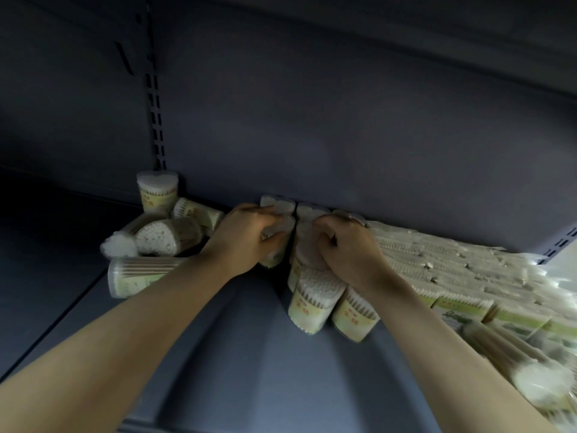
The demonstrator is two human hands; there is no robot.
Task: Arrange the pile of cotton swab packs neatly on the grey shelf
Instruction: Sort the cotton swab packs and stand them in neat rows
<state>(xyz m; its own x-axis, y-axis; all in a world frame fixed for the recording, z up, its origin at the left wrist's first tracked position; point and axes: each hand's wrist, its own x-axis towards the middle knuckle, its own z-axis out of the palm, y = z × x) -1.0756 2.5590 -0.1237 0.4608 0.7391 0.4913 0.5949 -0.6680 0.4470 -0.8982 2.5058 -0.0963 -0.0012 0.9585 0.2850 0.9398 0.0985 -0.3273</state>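
Against the back wall of the grey shelf, both hands work on upright cotton swab packs. The left hand has its fingers curled round one upright pack, while the right hand presses curled fingers down on the tops of a neighbouring cluster. Toward the shelf's left rear corner lies the loose pile, some tubs tipped on their sides and one standing. Along the right side sit flat wrapped bundles. These packs look like light, thin clear plastic cylinders with paper labels, smooth and probably slippery, apt to roll when lying down. Gripping around the wall near mid-height seems safest; squeezing hard could dent them.
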